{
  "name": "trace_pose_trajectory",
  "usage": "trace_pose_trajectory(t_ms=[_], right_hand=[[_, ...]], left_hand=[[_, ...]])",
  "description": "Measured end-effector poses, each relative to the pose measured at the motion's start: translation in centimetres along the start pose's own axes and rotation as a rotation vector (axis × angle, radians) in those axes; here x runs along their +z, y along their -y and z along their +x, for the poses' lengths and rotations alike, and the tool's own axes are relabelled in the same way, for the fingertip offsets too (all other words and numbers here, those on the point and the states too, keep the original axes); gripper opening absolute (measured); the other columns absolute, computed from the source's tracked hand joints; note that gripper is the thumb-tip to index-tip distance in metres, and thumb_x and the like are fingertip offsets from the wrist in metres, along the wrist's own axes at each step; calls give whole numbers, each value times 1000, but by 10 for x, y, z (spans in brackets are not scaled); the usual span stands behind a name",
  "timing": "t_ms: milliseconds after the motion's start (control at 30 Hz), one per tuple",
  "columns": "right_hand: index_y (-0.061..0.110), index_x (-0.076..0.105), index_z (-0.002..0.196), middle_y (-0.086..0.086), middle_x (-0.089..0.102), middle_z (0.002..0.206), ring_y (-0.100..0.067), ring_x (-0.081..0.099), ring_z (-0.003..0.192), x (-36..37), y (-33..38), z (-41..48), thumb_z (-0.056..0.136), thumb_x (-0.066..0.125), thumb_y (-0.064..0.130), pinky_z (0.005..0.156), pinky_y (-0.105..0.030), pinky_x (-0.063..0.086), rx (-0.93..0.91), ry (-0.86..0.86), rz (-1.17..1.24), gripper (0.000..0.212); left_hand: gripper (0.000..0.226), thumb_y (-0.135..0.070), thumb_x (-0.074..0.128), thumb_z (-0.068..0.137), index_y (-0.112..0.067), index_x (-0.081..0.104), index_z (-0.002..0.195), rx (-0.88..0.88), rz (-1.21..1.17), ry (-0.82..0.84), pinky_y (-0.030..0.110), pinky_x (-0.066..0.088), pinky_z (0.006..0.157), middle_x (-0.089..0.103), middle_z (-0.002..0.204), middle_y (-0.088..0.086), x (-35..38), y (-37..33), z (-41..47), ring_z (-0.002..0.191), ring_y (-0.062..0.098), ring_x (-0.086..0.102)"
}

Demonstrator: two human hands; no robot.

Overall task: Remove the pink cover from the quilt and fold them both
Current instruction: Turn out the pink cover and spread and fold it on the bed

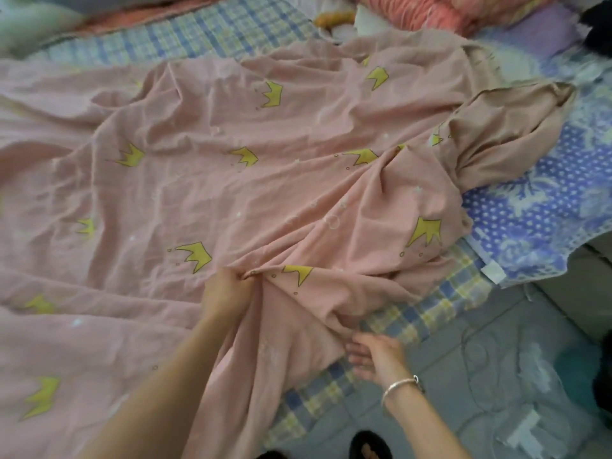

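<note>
The pink cover [205, 180], printed with yellow crowns, lies crumpled over most of the bed. Its plain inner side shows turned out at the far right corner. My left hand [225, 293] pinches a gathered fold of the cover near the bed's front edge. My right hand [374, 356], with a silver bracelet on the wrist, reaches to the cover's hanging edge with its fingers relaxed and spread; it holds nothing. I cannot tell the quilt apart from the cover.
A checked blue and yellow sheet [440, 303] covers the mattress. A purple dotted blanket [536, 210] lies at the right. Pillows and a coral bundle [430, 11] sit at the head. Grey floor [480, 392] and a dark slipper [371, 445] are below.
</note>
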State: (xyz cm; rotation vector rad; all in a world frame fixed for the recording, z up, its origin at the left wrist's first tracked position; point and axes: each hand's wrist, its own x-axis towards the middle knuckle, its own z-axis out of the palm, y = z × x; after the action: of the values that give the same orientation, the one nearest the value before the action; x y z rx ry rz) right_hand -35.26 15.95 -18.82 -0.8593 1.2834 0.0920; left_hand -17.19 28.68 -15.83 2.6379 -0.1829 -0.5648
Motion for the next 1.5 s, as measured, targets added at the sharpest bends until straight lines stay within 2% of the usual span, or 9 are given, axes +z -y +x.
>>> trace_pose_trajectory(t_ms=[233,400,533,700,933,1067,1267,1367,1500], right_hand=[[9,53,64,-5,51,50,-10,45,36,27,15,17,88,59,9,32,-13,33,-157,-43,-146,25],[5,54,62,4,53,34,-5,43,26,33,31,24,85,52,4,32,-13,35,-200,-84,-129,23],[5,54,65,2,53,36,-7,45,27,31,25,11,88,49,4,33,-15,40,-154,-25,26,23],[2,54,68,-4,56,36,-10,50,27,20,2,-2,90,49,3,32,-16,44,-35,8,77,23],[9,64,53,-11,63,59,-25,58,59,30,-36,-13,82,66,20,57,-30,47,-52,47,-181,31],[14,60,36,-5,54,47,-22,49,60,30,-48,-22,74,74,13,63,-43,48,-172,-64,-284,40],[1,55,57,-5,47,41,-19,43,51,-4,-65,-48,77,58,-7,42,-19,38,-111,-255,152,22],[-2,58,70,-2,55,36,-21,53,47,-27,-72,-64,83,57,1,38,-16,43,-44,-256,455,13],[-3,62,102,-17,66,70,-25,63,52,-64,-98,-73,84,60,17,41,-27,52,-1,-206,715,27]], left_hand=[[22,-25,60,84,-13,42,89,32,-30,-202,33,36,63,59,84,3,10,4,-17,84,30,58],[25,-43,59,76,-20,52,77,590,201,-29,22,36,57,54,78,-7,33,17,-68,76,18,58],[41,-26,88,44,-18,55,67,433,385,133,22,40,41,56,64,-3,62,25,-89,49,14,56],[19,-9,42,91,-13,56,103,253,268,157,33,44,78,63,107,3,73,33,-95,95,24,61],[22,-25,51,89,-16,67,100,238,93,235,26,40,80,41,88,-4,64,25,-117,103,18,52],[18,-25,53,89,-19,68,96,239,26,354,26,43,77,66,90,-1,56,17,-143,99,18,61],[22,-13,53,85,-29,47,70,240,-49,477,21,37,71,59,81,-12,55,9,-185,97,18,62],[20,-9,51,80,-19,63,91,293,11,508,25,41,81,69,99,2,64,3,-203,100,21,60],[24,-8,47,86,-8,60,106,453,210,597,35,39,88,48,126,10,86,-7,-235,108,30,54]])
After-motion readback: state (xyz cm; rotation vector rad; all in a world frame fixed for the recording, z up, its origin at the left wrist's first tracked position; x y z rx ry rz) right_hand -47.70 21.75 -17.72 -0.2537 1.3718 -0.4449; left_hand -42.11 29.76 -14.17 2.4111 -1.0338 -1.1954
